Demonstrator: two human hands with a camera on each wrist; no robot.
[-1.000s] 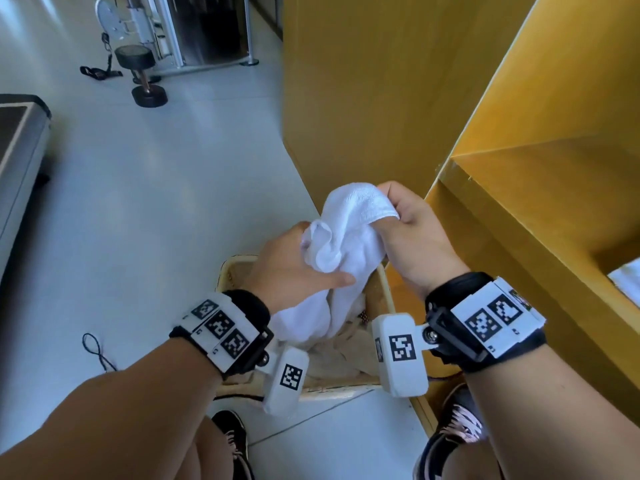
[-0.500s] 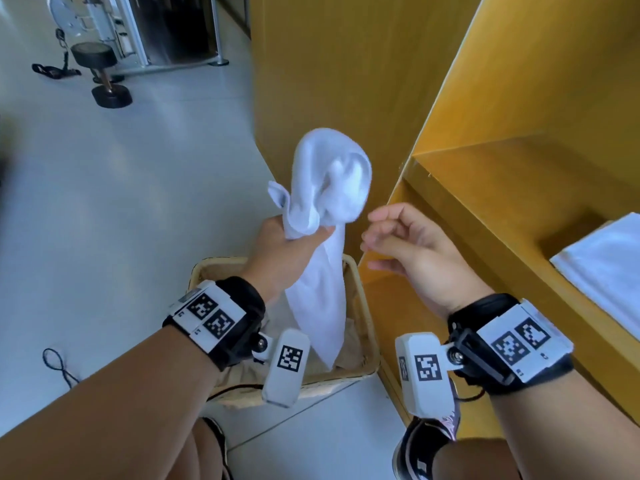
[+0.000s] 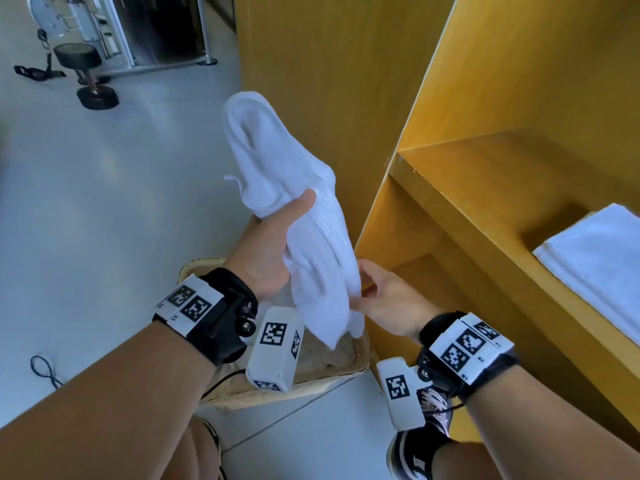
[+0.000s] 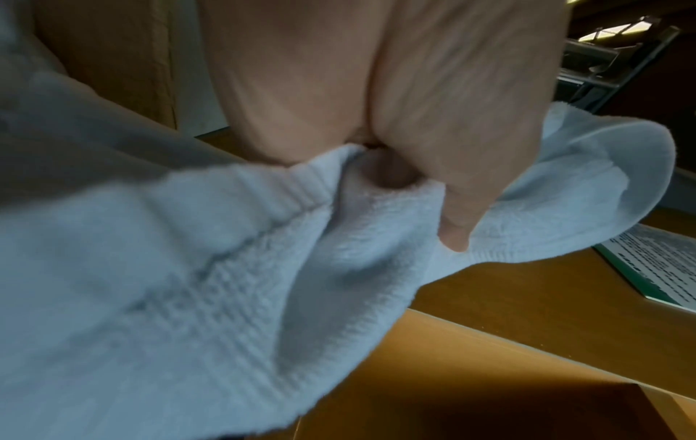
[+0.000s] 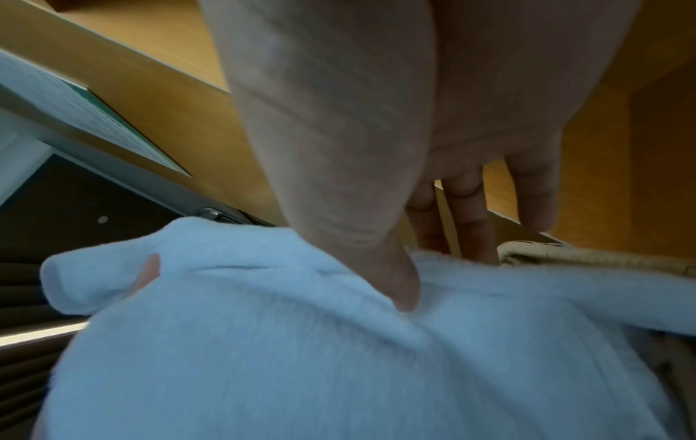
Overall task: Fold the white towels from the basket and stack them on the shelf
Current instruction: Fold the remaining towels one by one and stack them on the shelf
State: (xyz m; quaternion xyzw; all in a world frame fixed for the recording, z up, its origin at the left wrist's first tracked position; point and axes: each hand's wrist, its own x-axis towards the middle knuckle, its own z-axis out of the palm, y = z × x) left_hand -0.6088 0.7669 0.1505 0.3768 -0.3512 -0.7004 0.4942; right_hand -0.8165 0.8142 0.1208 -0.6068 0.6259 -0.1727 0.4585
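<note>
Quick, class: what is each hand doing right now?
Left hand: closed around the crumpled white terry towel, held up over the basket.
Right hand: pinching the same towel's lower hanging edge.

A pale grey floor [image 3: 104, 202] spreads out to the left of the left fingers [image 3: 304, 202]. Far beyond and left of them a black dumbbell [image 3: 88, 79] stands tilted on one end, just beside the metal frame of a gym machine [image 3: 121, 32], with a black strap [image 3: 38, 72] lying on the floor left of it. A thin black cord [image 3: 45, 370] loops on the floor well behind and left of them. Below and behind the right fingers [image 3: 367, 271] sits a dark shoe [image 3: 420, 452]. In the left wrist view a green-edged printed sheet [image 4: 655, 265] lies to the right of the fingertips.
</note>
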